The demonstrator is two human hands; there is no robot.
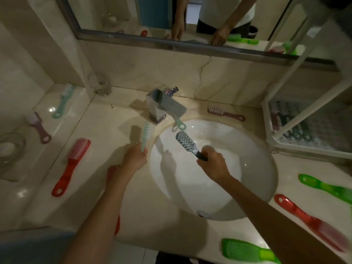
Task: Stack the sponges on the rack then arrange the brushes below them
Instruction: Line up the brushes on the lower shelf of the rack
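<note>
My left hand point(134, 157) grips the handle of a mint green brush point(146, 134), which points up beside the sink. My right hand point(213, 162) grips the handle of a dark grey brush point(185, 142) held above the basin, its bristle side towards me. The white rack point(297, 147) stands at the right of the counter, and several brushes point(285, 119) lie on its lower shelf. No sponge is clearly visible. More brushes lie around the counter: a red one point(73, 164) at the left, a maroon one point(224, 113) behind the sink, a mint one point(63, 103) at the far left.
The white sink point(253, 168) fills the middle, with a chrome tap point(159, 106) behind it and a mint brush handle point(180, 124) at its rim. Green brushes point(327, 187) and a red brush point(308, 221) lie at the right. A glass point(100, 83) stands at the back left.
</note>
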